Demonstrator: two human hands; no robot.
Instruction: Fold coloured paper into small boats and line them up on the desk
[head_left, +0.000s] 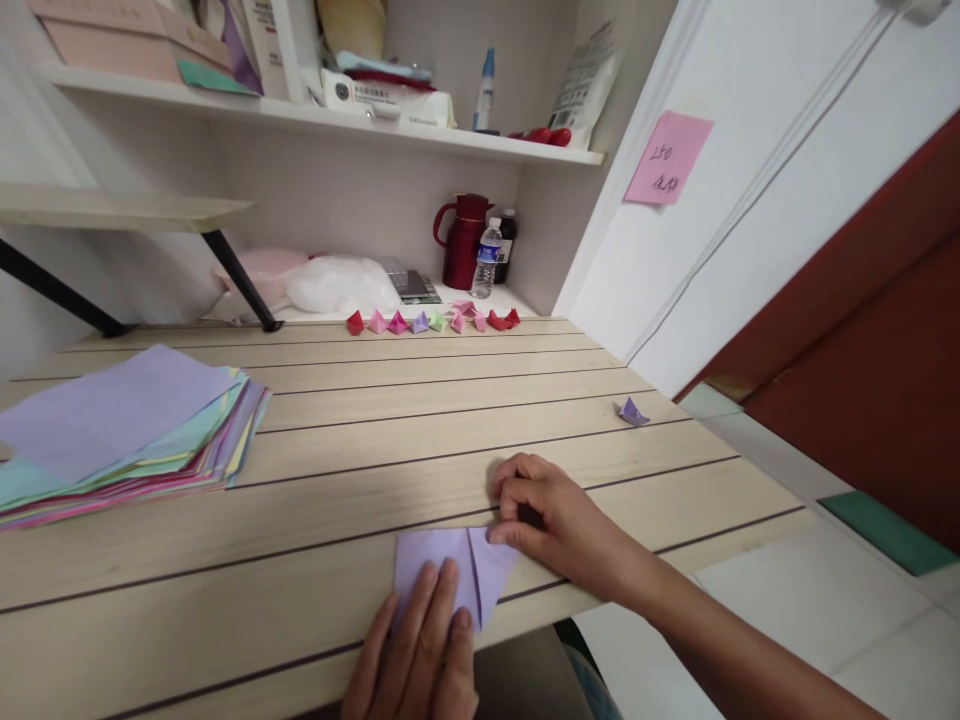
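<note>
A folded sheet of purple origami paper (435, 546) lies near the table's front edge, with a flap folded over on its right side and a seam running down from the top. My left hand (424, 645) rests flat on its lower left part, fingers stretched out, covering some of it. At the paper's upper right corner is my right hand (551, 515), its fingers curled and the thumb and forefinger closed on that corner.
A stack of coloured paper (135, 420) lies at the left. Several small folded paper pieces (419, 322) line the back edge; a purple one (632, 412) sits at the right. Behind stand a red jug (465, 240), a water bottle (487, 258) and a small raised shelf (120, 208).
</note>
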